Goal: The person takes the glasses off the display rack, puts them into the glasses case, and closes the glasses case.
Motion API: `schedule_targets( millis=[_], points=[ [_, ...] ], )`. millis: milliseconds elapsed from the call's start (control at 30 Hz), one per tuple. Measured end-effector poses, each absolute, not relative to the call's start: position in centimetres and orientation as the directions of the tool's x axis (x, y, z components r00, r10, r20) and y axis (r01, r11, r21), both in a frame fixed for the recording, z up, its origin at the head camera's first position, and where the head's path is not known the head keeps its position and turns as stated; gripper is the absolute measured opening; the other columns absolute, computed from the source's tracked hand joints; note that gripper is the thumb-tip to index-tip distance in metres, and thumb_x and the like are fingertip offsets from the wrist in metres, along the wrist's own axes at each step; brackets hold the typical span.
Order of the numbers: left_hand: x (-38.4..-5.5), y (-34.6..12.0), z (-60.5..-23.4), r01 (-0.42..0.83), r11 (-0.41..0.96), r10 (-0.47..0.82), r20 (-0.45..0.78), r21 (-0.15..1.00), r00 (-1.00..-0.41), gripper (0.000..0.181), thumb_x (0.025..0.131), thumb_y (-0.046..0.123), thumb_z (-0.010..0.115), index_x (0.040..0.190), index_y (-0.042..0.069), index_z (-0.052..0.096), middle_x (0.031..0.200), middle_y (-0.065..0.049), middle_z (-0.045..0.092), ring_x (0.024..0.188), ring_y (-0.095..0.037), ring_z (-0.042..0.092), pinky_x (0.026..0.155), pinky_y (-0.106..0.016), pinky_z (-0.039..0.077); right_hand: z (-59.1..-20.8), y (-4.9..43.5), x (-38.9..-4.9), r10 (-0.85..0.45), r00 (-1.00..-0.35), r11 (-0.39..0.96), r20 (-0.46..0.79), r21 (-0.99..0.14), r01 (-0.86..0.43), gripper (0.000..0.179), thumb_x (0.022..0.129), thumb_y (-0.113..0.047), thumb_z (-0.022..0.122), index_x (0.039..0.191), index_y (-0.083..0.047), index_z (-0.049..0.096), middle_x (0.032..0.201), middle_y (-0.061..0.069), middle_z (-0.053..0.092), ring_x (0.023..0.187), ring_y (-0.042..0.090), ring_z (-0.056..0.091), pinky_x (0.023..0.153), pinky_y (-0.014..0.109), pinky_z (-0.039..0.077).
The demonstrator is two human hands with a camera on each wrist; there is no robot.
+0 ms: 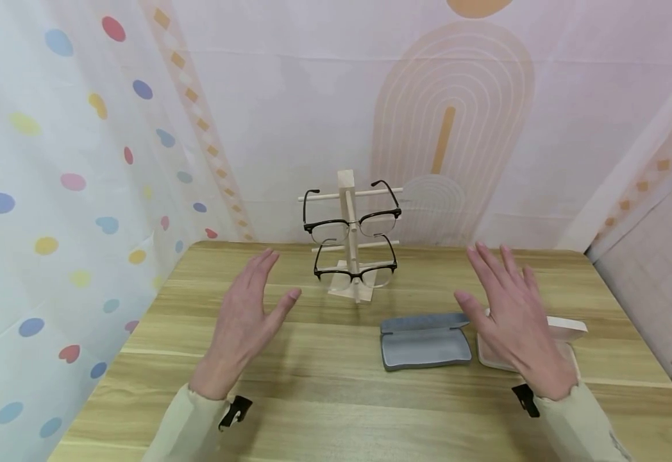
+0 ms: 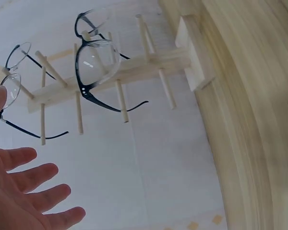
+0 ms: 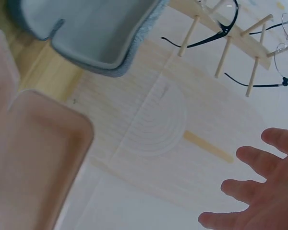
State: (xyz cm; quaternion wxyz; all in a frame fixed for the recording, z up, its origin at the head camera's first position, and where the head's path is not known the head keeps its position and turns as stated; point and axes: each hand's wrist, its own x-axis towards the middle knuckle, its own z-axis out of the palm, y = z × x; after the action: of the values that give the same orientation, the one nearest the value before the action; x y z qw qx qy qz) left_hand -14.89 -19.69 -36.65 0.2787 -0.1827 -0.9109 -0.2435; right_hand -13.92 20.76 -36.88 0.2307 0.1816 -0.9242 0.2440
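Note:
Two pairs of black-rimmed eyeglasses hang on a wooden display stand point(image 1: 347, 205): the upper eyeglasses point(image 1: 378, 214) and, below them, the lower eyeglasses point(image 1: 336, 272). My left hand point(image 1: 243, 314) is held above the table to the left of the stand, fingers extended and thumb apart, touching nothing. On the right, my right hand point(image 1: 512, 314) is raised with its fingers spread and holds nothing. Behind it in the head view lies an opened pale pink glasses case point(image 1: 567, 327), partly hidden. A grey-blue glasses case point(image 1: 425, 348) lies open between the stand and that hand.
The wooden table point(image 1: 324, 410) ends at a patterned curtain point(image 1: 290, 128) behind the stand. A dotted curtain point(image 1: 70, 212) hangs along the left side. Pegs point(image 2: 167, 88) stick out from the stand's post on both sides.

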Motion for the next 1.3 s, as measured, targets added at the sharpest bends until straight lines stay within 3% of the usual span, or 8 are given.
schedule_targets(
  millis=[400, 700, 1100, 1300],
  points=[
    [-15.3, -19.1, -35.3, 0.458, 0.733, 0.125, 0.562, 0.504, -0.818, 0.069, 0.105, 0.05, 0.055, 0.152, 0.0, 0.047, 0.154, -0.02, 0.05, 0.142, -0.04, 0.045, 0.116, -0.057, 0.036, -35.8, 19.3, -14.7, -0.201, -0.784, 0.788, 0.587, -0.379, -0.486, 0.065, 0.106, -0.05, 0.048, 0.159, -0.012, 0.042, 0.16, 0.013, 0.045, 0.153, 0.042, 0.027, 0.12, 0.067, 0.02],
    [-16.0, -18.9, -34.6, 0.43, 0.625, 0.065, 0.505, 0.652, -0.861, 0.057, 0.105, 0.033, 0.059, 0.149, -0.001, 0.05, 0.151, -0.018, 0.053, 0.138, -0.036, 0.049, 0.107, -0.054, 0.046, -35.3, 18.3, -15.5, -0.178, -0.75, 0.758, 0.637, -0.398, -0.517, 0.064, 0.107, -0.051, 0.046, 0.156, -0.011, 0.046, 0.157, 0.012, 0.049, 0.148, 0.04, 0.037, 0.118, 0.063, 0.028],
    [-16.4, -18.4, -33.2, 0.386, 0.434, 0.013, 0.423, 0.814, -0.906, 0.049, 0.109, 0.034, 0.052, 0.147, 0.003, 0.053, 0.147, -0.013, 0.057, 0.137, -0.029, 0.052, 0.111, -0.055, 0.044, -34.8, 16.9, -17.0, -0.172, -0.694, 0.699, 0.699, -0.41, -0.586, 0.064, 0.109, -0.051, 0.04, 0.152, -0.005, 0.05, 0.151, 0.016, 0.054, 0.14, 0.04, 0.047, 0.115, 0.059, 0.036],
    [-16.6, -18.1, -32.7, 0.351, 0.348, -0.015, 0.38, 0.869, -0.925, 0.047, 0.11, 0.034, 0.05, 0.146, 0.004, 0.055, 0.143, -0.01, 0.06, 0.133, -0.021, 0.055, 0.111, -0.045, 0.045, -34.5, 16.2, -17.6, -0.15, -0.704, 0.66, 0.694, -0.46, -0.594, 0.06, 0.109, -0.046, 0.041, 0.152, -0.004, 0.051, 0.152, 0.015, 0.054, 0.14, 0.039, 0.048, 0.114, 0.059, 0.037]
  ],
)
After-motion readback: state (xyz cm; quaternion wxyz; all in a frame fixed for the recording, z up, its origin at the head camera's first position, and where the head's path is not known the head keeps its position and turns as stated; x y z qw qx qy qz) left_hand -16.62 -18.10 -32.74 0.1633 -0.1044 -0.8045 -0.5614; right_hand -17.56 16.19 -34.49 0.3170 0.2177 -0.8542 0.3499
